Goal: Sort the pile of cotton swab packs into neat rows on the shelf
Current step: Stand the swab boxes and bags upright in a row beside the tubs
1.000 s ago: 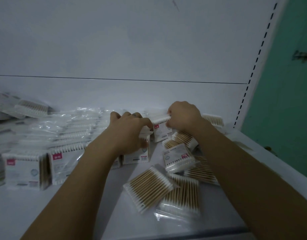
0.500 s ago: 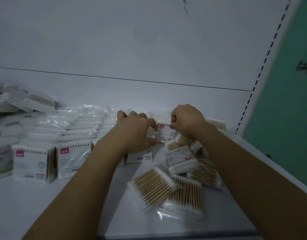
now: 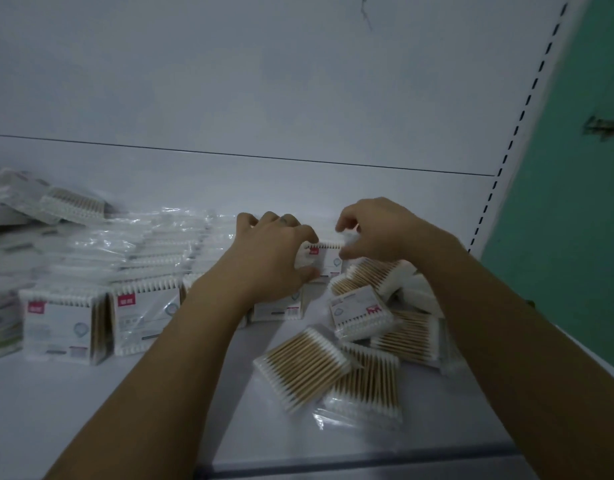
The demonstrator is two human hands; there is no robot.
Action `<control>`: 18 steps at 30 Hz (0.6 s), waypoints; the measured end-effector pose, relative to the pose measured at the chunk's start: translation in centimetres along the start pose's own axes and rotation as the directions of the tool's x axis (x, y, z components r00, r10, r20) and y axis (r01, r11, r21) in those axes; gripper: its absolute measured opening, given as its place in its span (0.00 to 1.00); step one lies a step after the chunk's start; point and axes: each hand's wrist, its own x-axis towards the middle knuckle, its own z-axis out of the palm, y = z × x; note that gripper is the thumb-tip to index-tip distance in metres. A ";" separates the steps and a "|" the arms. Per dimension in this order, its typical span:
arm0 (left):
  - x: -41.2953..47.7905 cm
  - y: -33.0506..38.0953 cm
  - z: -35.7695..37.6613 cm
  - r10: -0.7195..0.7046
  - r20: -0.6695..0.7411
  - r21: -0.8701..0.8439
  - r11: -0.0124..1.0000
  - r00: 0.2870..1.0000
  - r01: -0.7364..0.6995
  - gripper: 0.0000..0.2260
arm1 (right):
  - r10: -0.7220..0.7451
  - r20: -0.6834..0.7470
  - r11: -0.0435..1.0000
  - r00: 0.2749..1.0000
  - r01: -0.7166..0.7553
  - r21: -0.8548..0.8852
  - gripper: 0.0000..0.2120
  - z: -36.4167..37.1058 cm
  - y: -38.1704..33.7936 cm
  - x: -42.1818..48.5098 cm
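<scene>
Head view: loose packs (image 3: 303, 367) heaped beside held pack (image 3: 328, 261), rows (image 3: 142, 306) left

The left hand (image 3: 274, 261) hides the left part of the upright pack (image 3: 328, 259) at 12 o'clock. At 9 o'clock, blurred packs (image 3: 2, 317) are cut by the edge. Their label print (image 3: 1, 332) is unreadable.

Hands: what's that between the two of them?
In the head view, one upright swab pack stands between the left hand and the right hand. Both hands grip it, with nothing else in the gap.
</scene>
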 end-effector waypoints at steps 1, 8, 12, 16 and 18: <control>0.0 0.2 0.0 0.016 -0.013 -0.011 1.000 1.000 -0.016 0.21 | -0.036 0.059 0.999 0.998 0.034 0.029 0.22 -0.4 0.1 -1.2; -0.1 1.3 0.1 0.106 -0.011 -0.050 0.993 0.994 -0.107 0.17 | -0.140 0.399 0.982 0.906 0.178 -0.059 0.37 0.9 -0.5 -4.4; -0.1 1.5 0.2 0.126 -0.033 -0.085 0.988 0.992 -0.128 0.18 | -0.198 0.411 0.979 0.890 0.204 0.030 0.27 0.8 -0.5 -4.0; -0.1 1.2 0.1 0.094 -0.142 -0.208 0.971 0.985 -0.122 0.22 | -0.178 0.206 0.964 0.962 0.129 0.233 0.15 -1.5 1.3 -3.5; -0.2 1.2 0.1 0.085 -0.189 -0.277 0.951 0.978 -0.136 0.27 | -0.164 0.153 0.926 0.975 0.099 0.363 0.12 -2.0 2.0 -3.3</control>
